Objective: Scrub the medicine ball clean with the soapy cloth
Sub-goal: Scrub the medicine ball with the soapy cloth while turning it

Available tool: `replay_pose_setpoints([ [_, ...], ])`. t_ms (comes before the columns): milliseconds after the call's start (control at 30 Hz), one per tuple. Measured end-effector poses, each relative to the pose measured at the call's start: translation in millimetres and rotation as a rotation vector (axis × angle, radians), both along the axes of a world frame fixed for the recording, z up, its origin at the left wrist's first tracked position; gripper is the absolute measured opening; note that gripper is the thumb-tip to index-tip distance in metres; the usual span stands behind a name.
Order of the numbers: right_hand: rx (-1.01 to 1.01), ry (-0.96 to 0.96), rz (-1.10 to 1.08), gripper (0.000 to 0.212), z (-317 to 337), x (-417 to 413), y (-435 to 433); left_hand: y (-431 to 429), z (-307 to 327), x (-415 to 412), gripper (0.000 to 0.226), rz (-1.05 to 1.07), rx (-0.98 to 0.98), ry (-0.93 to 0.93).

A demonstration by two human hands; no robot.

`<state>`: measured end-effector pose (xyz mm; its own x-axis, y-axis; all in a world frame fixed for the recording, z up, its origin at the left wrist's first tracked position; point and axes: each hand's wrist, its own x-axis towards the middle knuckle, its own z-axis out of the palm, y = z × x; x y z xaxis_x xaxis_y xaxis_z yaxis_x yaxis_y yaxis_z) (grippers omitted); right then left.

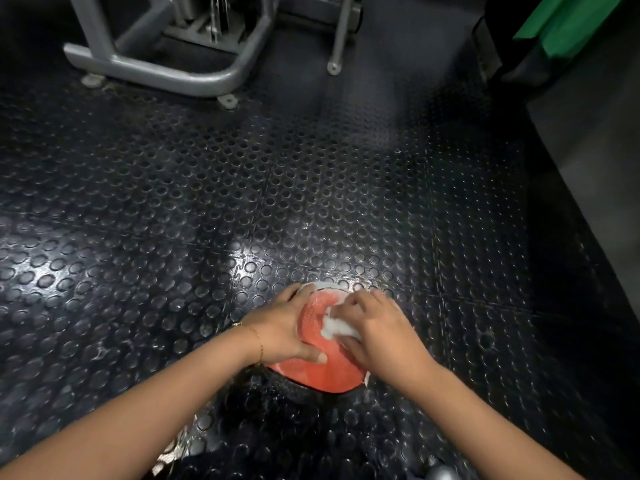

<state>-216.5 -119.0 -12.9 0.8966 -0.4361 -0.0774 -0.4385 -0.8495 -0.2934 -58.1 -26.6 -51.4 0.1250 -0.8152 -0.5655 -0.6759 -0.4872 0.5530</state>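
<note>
Ball: The ball [322,368] sits on the floor close in front of the person, low in the middle of the view. Its red face is up, with white showing at the far edge and black at the near one.
Weight: I judge it dense and heavy. It should stay put under rubbing and take both hands to turn over.
Skin: The red face shines wet with pale streaks of suds, so it looks slippery. It is likely firm and not fragile.
Where to hold: Best taken on the flank opposite the scrubbing side, with the palm flat against the curve.
Left hand: The left hand [284,334] clasps the ball's left flank, fingers wrapped toward the far edge and thumb laid on the red face. A thin bracelet [257,336] circles the wrist.
Right hand: The right hand [377,327] has its fingers bunched round the cloth [334,327], pressing it against the upper right of the red face.
Cloth: It is white, wadded and soft. Most of it lies under the fingers, so I cannot tell how large it is.
Floor: The floor [242,188] is black rubber with raised round studs, and it glistens wet around the ball. The studs should stop the ball rolling, though the wet may make them slick.
Room: It is a dim gym. A grey steel frame [156,67] stands at the far left, well apart from the ball. A green panel [568,22] shows in the far right corner.
</note>
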Motion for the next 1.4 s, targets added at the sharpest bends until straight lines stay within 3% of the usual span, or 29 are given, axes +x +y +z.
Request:
replay_pose_setpoints([
  [233,-0.027,-0.037,-0.127,0.027,-1.7,4.7,-11.1,10.0,4.8,-8.3,0.119,-0.039,-0.019,-0.047],
  [400,-0.063,-0.041,0.006,0.036,0.9,-0.8,11.5,12.1,0.0,-2.8,0.119,-0.007,-0.05,-0.014],
  [600,-0.075,-0.065,-0.129,0.023,-5.8,10.6,-6.1,4.6,-2.3,0.7,0.115,0.033,-0.028,0.016],
  [767,-0.053,-0.058,-0.022,0.031,-3.4,1.9,2.4,-4.8,-3.9,9.6,0.112,0.081,-0.009,0.073],
  [900,0.014,-0.038,-0.214,0.029,-6.9,5.2,-22.8,-7.8,-2.8,10.6,0.113,0.108,0.005,0.103],
  [1200,-0.099,-0.089,-0.175,0.023,-12.2,2.0,-13.7,-17.5,9.1,4.0,0.118,-0.006,0.084,-0.035],
  [1333,-0.039,-0.08,-0.08,0.027,-12.5,-2.0,-8.9,-10.9,6.7,5.7,0.122,0.007,0.071,-0.02],
  [1400,-0.009,-0.094,-0.152,0.025,-10.5,0.3,-14.5,-7.8,6.1,4.1,0.123,0.013,0.057,-0.035],
])
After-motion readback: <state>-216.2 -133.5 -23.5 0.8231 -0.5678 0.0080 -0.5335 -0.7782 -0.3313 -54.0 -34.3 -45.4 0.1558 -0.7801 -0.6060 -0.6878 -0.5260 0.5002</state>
